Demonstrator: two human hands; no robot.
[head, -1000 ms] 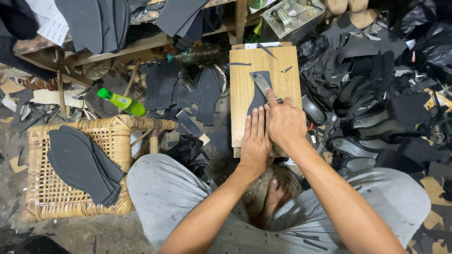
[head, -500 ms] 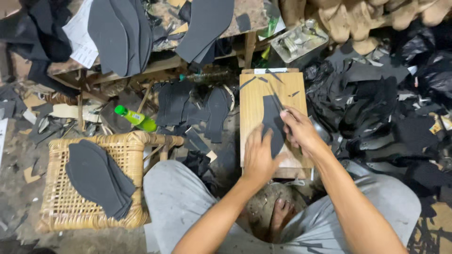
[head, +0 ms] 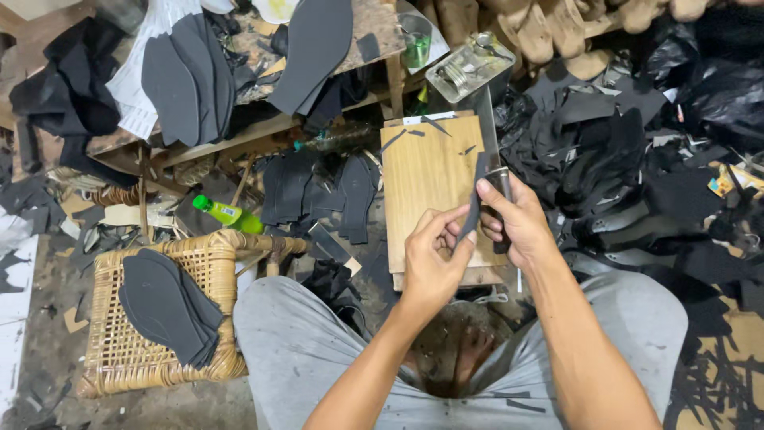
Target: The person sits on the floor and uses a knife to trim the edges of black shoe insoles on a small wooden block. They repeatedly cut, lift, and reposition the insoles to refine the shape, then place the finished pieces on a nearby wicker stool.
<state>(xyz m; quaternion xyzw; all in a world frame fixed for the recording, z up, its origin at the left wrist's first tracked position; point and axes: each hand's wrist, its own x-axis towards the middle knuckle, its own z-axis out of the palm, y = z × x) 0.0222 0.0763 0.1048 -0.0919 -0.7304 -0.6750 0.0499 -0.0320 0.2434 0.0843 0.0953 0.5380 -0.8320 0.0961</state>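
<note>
Centre frame: my left hand point(head: 430, 267) pinches a narrow black strip point(head: 473, 209); my right hand point(head: 517, 223) is closed on a knife point(head: 491, 147), blade up, above the wooden cutting board point(head: 426, 183). Cut soles point(head: 167, 306) are stacked on the wicker stool point(head: 119, 358), lower left; black offcuts point(head: 629, 175) are heaped right, uncut.

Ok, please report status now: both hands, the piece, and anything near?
Left hand pinches dark cut piece, lifted above wooden board. Right hand grips knife, blade up beside piece. Dark offcuts crowd board's right edge.
</note>
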